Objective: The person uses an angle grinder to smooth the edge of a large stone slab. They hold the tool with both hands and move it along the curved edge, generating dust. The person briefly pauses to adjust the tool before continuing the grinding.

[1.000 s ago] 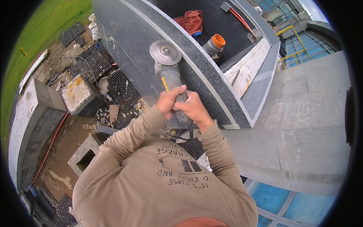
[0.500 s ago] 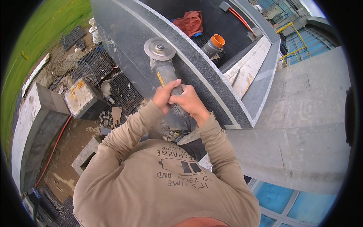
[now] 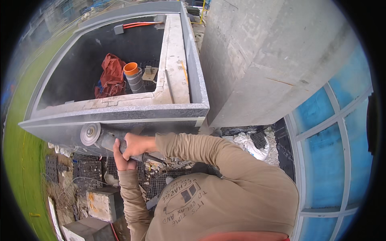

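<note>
The lower edge is filled by a beige long-sleeved shirt (image 3: 193,217), by which much of the ground below is hidden. Just beyond it, an angle grinder (image 3: 107,140) is held in both hands: its rear part is clasped by the left hand (image 3: 124,159) and the right hand (image 3: 138,145), set close against each other, and each grip is closed around the body. Most of the tool's handle is covered by the fingers, so the switch cannot be seen. A disc (image 3: 90,133) is carried at the left end, before the outer face of a stone-clad planter box (image 3: 144,109), below its top edge; whether the stone is touched cannot be told. Broken rubble (image 3: 165,164) is partly covered by the arms and shirt.

Inside the box, a crumpled red-brown cloth (image 3: 110,76) is seen beside a grey-wrapped pipe (image 3: 136,83) with an orange mouth; its foot is hidden by the near wall. A pale block (image 3: 149,74) is placed near the pipe, by a black grid mat (image 3: 152,64). Orange conduits (image 3: 140,25) are led to a grey junction box (image 3: 119,29) on the far inner wall. The distant buildings (image 3: 60,18) are blurred and cut off by the fisheye rim.
</note>
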Motion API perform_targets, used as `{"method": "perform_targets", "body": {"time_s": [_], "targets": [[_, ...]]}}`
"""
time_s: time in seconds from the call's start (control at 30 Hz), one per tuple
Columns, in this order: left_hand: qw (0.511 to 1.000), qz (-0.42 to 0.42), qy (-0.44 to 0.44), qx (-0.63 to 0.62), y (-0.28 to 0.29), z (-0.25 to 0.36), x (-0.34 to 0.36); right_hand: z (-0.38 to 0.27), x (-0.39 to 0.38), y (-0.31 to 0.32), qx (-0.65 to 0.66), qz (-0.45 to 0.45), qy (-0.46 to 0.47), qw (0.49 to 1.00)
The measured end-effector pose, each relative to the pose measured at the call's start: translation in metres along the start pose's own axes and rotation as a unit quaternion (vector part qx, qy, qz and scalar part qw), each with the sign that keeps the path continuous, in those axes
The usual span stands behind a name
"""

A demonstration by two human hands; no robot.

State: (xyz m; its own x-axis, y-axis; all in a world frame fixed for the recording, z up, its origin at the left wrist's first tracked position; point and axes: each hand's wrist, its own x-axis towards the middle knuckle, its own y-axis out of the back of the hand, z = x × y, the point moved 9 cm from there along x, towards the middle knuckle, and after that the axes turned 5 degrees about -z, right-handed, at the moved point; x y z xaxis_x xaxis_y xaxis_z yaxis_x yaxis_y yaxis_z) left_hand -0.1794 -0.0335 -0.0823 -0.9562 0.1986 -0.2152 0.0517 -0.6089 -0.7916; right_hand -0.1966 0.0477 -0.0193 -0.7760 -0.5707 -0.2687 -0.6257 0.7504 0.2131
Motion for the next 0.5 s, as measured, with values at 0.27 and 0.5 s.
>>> {"method": "perform_targets", "body": {"time_s": [0.27,0.5], "targets": [[0.973,0.024,-0.105,0.206,0.067,0.043,0.033,-0.006,0.012,0.0,0.043,0.046,-0.01,0.998],[0.96,0.039,-0.102,0.256,0.064,0.045,0.03,-0.004,0.011,0.001,0.054,0.066,-0.001,0.996]]}}
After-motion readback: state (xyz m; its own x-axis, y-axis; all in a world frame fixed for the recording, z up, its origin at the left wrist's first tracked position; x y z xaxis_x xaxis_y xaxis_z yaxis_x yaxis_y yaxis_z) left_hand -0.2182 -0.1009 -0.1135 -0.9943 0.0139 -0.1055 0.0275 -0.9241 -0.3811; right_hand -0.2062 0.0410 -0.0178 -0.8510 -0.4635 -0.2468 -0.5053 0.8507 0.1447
